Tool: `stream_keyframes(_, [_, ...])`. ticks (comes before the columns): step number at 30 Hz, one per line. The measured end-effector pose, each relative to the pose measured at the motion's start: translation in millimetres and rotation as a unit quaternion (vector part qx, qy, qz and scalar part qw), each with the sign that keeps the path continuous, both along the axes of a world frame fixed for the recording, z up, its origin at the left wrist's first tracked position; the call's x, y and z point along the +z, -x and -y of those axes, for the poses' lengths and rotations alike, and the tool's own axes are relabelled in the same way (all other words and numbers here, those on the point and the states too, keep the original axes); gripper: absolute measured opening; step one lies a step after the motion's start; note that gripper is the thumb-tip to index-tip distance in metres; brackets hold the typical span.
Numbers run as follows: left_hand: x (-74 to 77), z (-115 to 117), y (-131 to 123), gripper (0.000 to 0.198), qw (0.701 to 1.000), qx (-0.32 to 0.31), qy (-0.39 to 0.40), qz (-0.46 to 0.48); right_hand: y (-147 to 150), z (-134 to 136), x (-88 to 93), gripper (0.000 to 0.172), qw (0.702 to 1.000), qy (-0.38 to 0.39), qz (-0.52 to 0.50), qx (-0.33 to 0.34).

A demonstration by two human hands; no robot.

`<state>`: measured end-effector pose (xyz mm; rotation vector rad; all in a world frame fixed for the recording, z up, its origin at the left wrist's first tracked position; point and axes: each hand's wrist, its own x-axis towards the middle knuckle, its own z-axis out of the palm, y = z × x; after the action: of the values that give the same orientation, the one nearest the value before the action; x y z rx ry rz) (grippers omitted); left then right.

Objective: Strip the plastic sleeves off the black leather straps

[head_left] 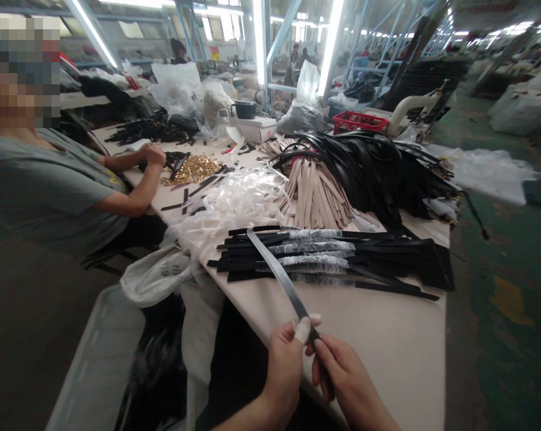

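My left hand [285, 366] and my right hand [345, 376] both pinch the near end of a long black strap [277, 272] at the table's front edge. The left thumb has a white bandage on its tip. The strap rises away from me over a row of black straps in clear wrappers [324, 260] lying on the beige table [387, 341]. The right hand's fingers curl around the strap's lower part, which hangs below the hands.
A pile of tan straps [313, 197] and a heap of black straps [373, 164] lie farther back, beside clear plastic sleeves [239, 200]. A seated person in a grey shirt [50, 191] works at gold hardware [194, 169] on the left. A white bag [156, 275] hangs off the table's left edge.
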<state>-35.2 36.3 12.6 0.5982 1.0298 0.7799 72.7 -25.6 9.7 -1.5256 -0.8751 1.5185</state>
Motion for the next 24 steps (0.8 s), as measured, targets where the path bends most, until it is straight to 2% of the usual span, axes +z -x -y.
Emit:
stream_keyframes(2, [-3.2,2.7,0.5,0.049,0.998,-0.05,0.02,0.014,-1.7,-0.7,-1.4,0.049,1.0,-0.008,-0.005,0.004])
stream_keyframes(3, [-3.9,-0.4,1.8,0.047,0.999,-0.042,0.018,0.013,-2.0,0.0,-2.9,0.048,1.0,0.001,-0.02,0.015])
stream_keyframes(6, [-1.6,-24.8,6.1,0.044,0.999,0.036,-0.002,0.026,0.9,5.8,-10.5,0.052,0.997,0.047,-0.05,0.046])
stream_keyframes(9, [1.2,-39.0,3.7,0.048,0.998,0.022,0.005,0.058,6.7,9.8,-16.2,0.054,0.997,0.054,-0.031,0.035])
stream_keyframes(16, [-6.0,17.5,-7.5,0.041,0.998,0.018,0.06,0.031,11.2,9.9,-10.5,0.056,0.999,0.032,0.024,0.013])
stream_keyframes(20, [0.6,0.4,-4.9,0.047,0.993,-0.021,0.084,0.08,14.1,16.9,-13.4,0.059,0.999,0.031,0.028,0.026])
stream_keyframes(22, [4.4,-6.6,-7.9,0.048,0.992,-0.009,0.083,0.093,15.2,18.0,-12.0,0.061,0.998,0.042,0.024,0.033])
stream_keyframes(24, [5.4,0.7,-12.6,0.047,0.993,0.005,0.083,0.079,15.0,16.9,-6.2,0.06,0.999,0.032,0.037,0.024])
